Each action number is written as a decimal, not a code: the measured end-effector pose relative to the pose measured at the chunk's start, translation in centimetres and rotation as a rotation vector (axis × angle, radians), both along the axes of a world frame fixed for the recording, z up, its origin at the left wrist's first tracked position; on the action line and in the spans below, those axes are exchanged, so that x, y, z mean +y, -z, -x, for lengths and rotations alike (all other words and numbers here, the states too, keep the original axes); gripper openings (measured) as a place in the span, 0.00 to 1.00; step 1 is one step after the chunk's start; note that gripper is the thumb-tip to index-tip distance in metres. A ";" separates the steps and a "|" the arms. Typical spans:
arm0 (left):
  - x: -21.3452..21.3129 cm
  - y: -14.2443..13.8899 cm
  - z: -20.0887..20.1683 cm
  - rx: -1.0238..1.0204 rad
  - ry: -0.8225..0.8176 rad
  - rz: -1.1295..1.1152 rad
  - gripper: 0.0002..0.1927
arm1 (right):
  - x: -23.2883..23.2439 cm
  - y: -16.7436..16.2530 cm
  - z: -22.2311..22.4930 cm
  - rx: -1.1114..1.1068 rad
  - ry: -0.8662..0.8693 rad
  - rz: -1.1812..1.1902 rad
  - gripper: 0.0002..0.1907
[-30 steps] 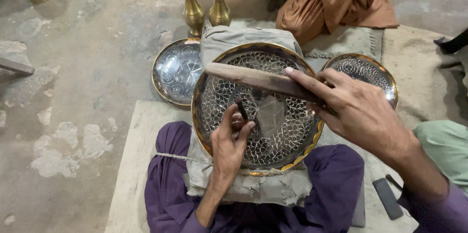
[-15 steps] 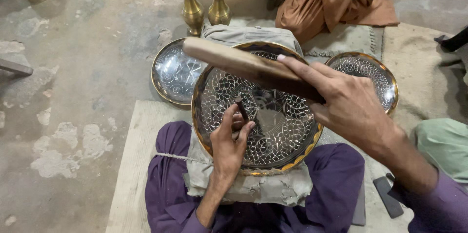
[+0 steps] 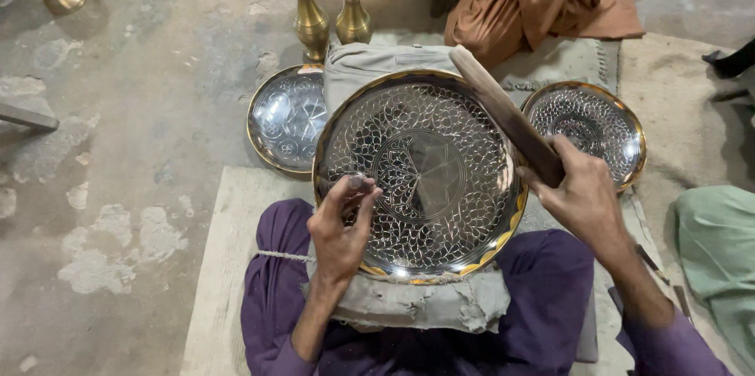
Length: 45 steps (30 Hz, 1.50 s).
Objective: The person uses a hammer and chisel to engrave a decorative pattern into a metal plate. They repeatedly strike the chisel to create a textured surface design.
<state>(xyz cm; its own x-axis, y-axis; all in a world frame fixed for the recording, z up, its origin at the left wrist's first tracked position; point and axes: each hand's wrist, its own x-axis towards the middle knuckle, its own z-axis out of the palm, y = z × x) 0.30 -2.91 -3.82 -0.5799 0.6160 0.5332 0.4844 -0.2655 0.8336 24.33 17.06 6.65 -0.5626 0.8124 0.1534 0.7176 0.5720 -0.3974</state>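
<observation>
The wooden mallet [image 3: 507,116] has swung right, off the engraved tray [image 3: 421,175] on the lap; right hand [image 3: 582,195] clenched around it, left hand [image 3: 340,226] fingers apparently pinching a small chisel [image 3: 356,182].

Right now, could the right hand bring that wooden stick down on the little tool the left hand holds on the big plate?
Probably yes: the right hand holds the wooden stick raised beside the big plate, and nothing lies between it and the small tool in the left hand.
</observation>
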 end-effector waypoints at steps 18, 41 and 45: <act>4.9 -1.8 1.0 -0.086 0.309 0.220 0.26 | -9.5 7.3 -4.7 1.027 -0.237 0.798 0.13; 6.5 -4.0 1.4 0.109 0.436 0.324 0.27 | -1.6 -3.5 -1.4 0.166 -0.225 -0.122 0.33; 6.3 -3.7 1.3 0.151 0.410 0.280 0.28 | -0.9 -4.6 -1.3 0.180 -0.272 -0.213 0.33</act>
